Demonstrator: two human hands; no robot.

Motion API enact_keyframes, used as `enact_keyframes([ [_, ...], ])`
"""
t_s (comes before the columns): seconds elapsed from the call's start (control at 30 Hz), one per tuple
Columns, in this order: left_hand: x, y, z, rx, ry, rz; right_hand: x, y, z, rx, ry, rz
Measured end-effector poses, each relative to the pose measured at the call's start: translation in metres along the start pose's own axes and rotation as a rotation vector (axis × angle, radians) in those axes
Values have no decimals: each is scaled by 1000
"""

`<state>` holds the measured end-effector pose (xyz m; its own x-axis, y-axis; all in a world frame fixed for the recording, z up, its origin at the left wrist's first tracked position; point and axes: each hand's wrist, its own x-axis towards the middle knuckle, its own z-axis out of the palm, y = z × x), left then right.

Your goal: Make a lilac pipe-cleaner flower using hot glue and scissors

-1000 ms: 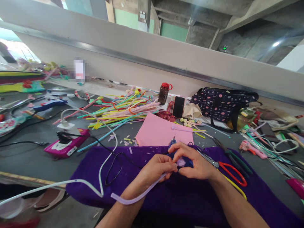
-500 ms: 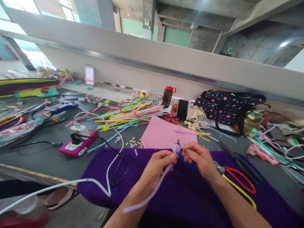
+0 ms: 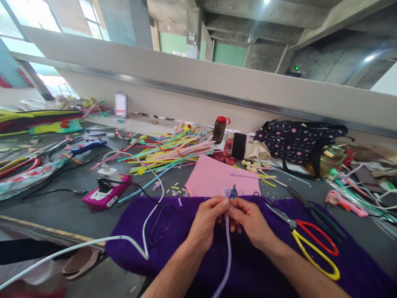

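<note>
The lilac stem (image 3: 228, 252) hangs below the left hand (image 3: 208, 217) and right hand (image 3: 246, 216), pinched between their fingertips.

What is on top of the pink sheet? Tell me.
A pale purple strip lies on the pink sheet. The held lilac piece hides a little of it; anything underneath is covered.

Pink sheet (image 3: 214, 178) offers room ahead, with scissors (image 3: 292, 222) right and black cable (image 3: 169, 224) left
</note>
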<state>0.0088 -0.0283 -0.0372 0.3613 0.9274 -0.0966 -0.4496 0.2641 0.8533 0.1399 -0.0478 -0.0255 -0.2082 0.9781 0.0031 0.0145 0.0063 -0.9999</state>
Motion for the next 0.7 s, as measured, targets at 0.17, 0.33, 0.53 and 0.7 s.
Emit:
enact_keyframes([
  [0.17,1,1,-1,-46,-20,-25,-3,1,1,-18,-9,-23],
  [0.33,2,1,-1,-67,3,-48,-3,0,1,-58,-17,-43],
  [0.53,2,1,-2,-46,5,-36,-3,0,1,-79,-36,-51],
  [0.7,1,2,-2,-56,12,-34,-2,1,1,-112,-38,-47],
])
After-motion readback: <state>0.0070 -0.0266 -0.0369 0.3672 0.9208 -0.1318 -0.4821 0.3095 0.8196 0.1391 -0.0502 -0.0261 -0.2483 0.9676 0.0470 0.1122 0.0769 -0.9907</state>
